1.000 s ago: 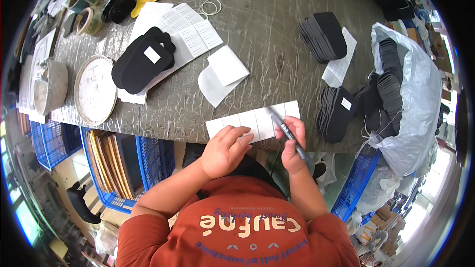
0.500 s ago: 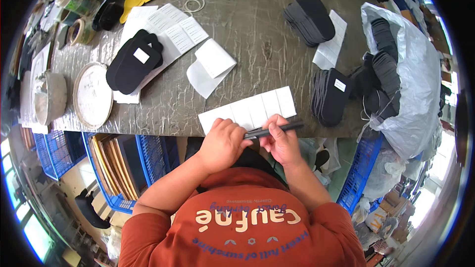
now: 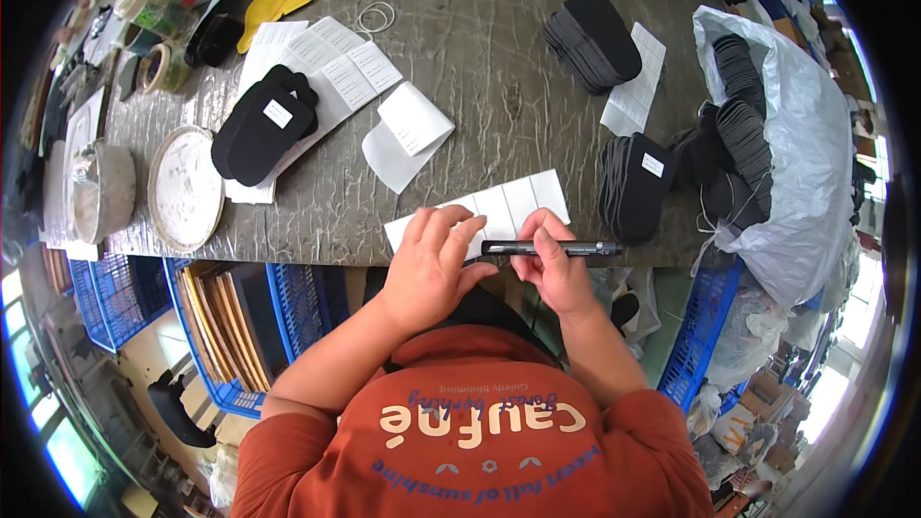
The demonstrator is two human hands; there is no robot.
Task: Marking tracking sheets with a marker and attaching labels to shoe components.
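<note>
My right hand [image 3: 556,273] is closed around a slim black pen-like tool [image 3: 585,248], which lies sideways between thumb and fingers. Whether it is a marker or a cutter I cannot tell. Near its left end, my left hand [image 3: 432,259] is open, thumb and fingers apart. Beneath both hands, a white label strip [image 3: 508,201] with fold lines lies at the table's front edge, partly covered by them. To the right, a stack of black insoles [image 3: 638,190] has a white label on top.
More black insoles lie at the far right [image 3: 592,43] and left [image 3: 264,125], by printed label sheets [image 3: 345,62]. A white plastic bag [image 3: 806,144] bulges with insoles on the right. A round pale lid [image 3: 187,189] and a tub [image 3: 104,192] stand left. Blue crates [image 3: 288,307] sit below the table.
My left hand has released the tool's left end and its fingers have spread. The tool has shifted right in my right hand and now lies nearly level.
</note>
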